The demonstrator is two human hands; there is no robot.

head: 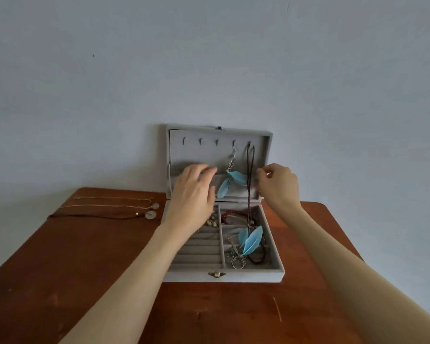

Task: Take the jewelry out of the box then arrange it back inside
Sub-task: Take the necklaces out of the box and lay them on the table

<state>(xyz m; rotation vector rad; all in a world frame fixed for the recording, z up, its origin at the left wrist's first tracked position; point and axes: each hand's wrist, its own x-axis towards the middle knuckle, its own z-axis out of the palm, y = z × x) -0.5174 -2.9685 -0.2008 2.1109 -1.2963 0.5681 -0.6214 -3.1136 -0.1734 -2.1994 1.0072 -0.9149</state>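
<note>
A grey jewelry box (224,275) sits open at the centre of the frame on a brown bench (85,269), its lid (209,135) upright against the wall. Both hands reach into the lid. The left hand (194,192) has its fingers spread and relaxed, gripping nothing, over the lid's lower pocket. The right hand (278,184) has curled fingers at the dark cord necklace (250,184) that hangs from a hook; whether it actually pinches the cord I cannot tell. A blue feather earring (230,181) hangs between the hands, and another (251,240) lies in the tray. Three necklaces (124,207) lie on the bench, left of the box.
</note>
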